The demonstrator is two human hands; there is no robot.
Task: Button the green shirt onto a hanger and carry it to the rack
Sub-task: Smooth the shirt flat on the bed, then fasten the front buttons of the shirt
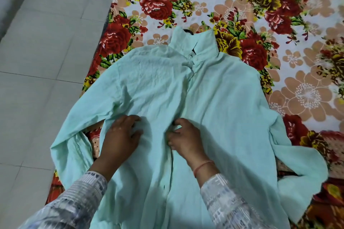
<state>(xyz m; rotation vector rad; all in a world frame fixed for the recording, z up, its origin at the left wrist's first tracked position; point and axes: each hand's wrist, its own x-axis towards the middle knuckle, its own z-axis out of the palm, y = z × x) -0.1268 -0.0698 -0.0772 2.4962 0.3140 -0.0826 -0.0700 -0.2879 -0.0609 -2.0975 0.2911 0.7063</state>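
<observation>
The pale green shirt [219,95] lies front-up on the floral bedsheet, collar pointing away from me, sleeves spread to both sides. A dark hanger hook [189,31] peeks out behind the collar; the rest of the hanger is hidden inside the shirt. My left hand [121,135] rests on the left front panel with fingers spread on the cloth. My right hand [184,137] has its fingers curled and pinches the shirt's front placket at mid-chest.
The floral bedsheet [279,24] covers the bed to the far and right sides. Grey tiled floor [46,42] runs along the left of the bed. No rack is in view.
</observation>
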